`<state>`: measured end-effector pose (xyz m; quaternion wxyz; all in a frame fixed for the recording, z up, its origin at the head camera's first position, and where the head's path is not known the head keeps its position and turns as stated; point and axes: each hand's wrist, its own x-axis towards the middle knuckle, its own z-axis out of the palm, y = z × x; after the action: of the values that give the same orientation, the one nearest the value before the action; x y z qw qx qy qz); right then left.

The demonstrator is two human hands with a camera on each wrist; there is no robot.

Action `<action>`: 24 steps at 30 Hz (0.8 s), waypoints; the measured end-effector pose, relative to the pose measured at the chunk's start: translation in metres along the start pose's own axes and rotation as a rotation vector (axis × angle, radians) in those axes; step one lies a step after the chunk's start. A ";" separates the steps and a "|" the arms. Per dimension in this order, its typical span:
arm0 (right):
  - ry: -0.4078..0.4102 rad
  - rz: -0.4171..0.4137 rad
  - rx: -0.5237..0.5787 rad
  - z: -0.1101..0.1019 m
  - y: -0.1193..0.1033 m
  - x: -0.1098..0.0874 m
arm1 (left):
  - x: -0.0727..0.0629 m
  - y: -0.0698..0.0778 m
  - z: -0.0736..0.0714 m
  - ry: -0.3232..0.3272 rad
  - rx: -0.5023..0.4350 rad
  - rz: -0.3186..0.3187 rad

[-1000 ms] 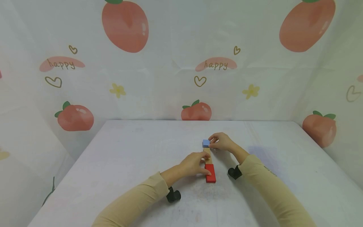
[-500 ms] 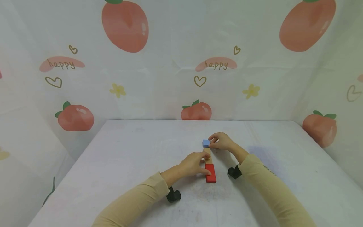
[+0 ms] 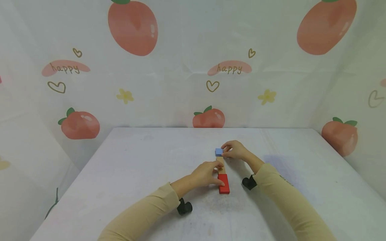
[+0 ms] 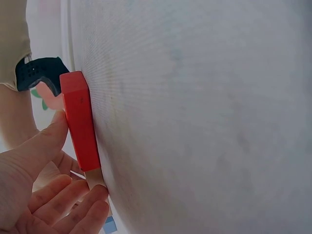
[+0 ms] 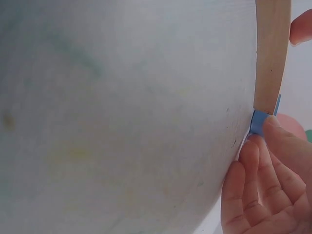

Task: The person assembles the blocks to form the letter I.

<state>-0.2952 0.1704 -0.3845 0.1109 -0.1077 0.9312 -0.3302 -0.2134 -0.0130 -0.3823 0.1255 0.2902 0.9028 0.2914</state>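
In the head view a blue block [image 3: 218, 152], a plain wooden block [image 3: 220, 159] and a red block [image 3: 224, 189] lie in a row, far to near. My left hand [image 3: 202, 174] rests over the row from the left. Its thumb lies on the red block, and its loosely bent fingers touch the wooden block, partly covering it. At the far end my right hand [image 3: 236, 150] pinches the blue block between thumb and fingers. The right wrist view has the blue block [image 5: 258, 122] directly against the end of the wooden block [image 5: 271, 53].
The blocks lie on a white table [image 3: 150, 157] with faint stains and a purplish patch [image 3: 280, 167] at right. Behind it hangs a curtain [image 3: 175, 40] printed with peaches. Each wrist wears a black camera mount, the left one [image 3: 184, 207] close over the tabletop.
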 end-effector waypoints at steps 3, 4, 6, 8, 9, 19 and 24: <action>-0.001 0.001 -0.005 0.000 0.000 0.000 | 0.000 0.000 0.000 0.003 0.002 0.002; 0.000 0.001 -0.004 0.000 0.000 0.000 | 0.000 0.000 0.000 0.003 0.002 0.002; 0.001 0.000 -0.005 0.000 0.000 0.001 | 0.000 0.000 0.000 0.003 0.001 0.000; 0.002 -0.002 -0.007 0.000 0.000 0.001 | 0.001 0.000 0.000 0.002 0.000 0.000; 0.002 -0.003 -0.009 0.000 0.000 0.001 | 0.001 0.000 0.001 0.002 0.000 0.000; -0.002 0.013 -0.007 0.001 0.001 0.002 | 0.001 -0.001 0.001 0.003 0.010 -0.003; -0.003 0.002 0.000 0.000 0.001 0.002 | 0.001 -0.001 0.001 0.001 0.001 -0.010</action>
<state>-0.2970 0.1702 -0.3856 0.1124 -0.1072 0.9312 -0.3299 -0.2144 -0.0123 -0.3839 0.1265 0.2855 0.9045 0.2906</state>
